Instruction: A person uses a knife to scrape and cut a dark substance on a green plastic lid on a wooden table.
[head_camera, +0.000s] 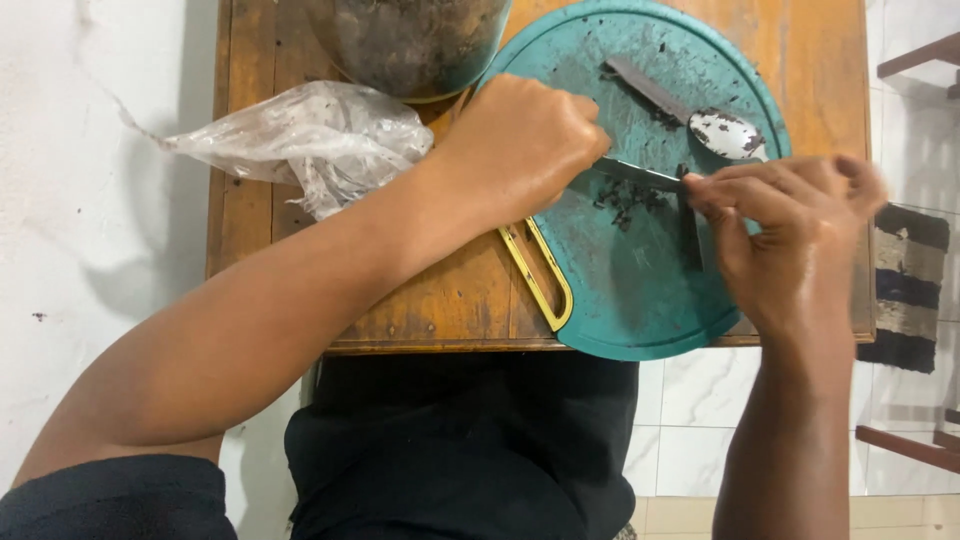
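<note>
A round teal cutting board (640, 290) with a yellow-edged handle lies on a small wooden table (440, 300). My left hand (520, 140) is shut on the handle of a knife (640, 174), whose blade lies across the board. My right hand (790, 235) pinches a thin dark pod-like strip (690, 230) against the board right by the blade tip. Small dark scrapings (625, 200) lie beside the blade. A metal spoon (700, 115) with dark residue rests at the board's far side.
A crumpled clear plastic bag (310, 140) lies on the table's left. A container of dark material (410, 40) stands at the far edge. White tiled floor and a striped mat (905, 290) are at the right.
</note>
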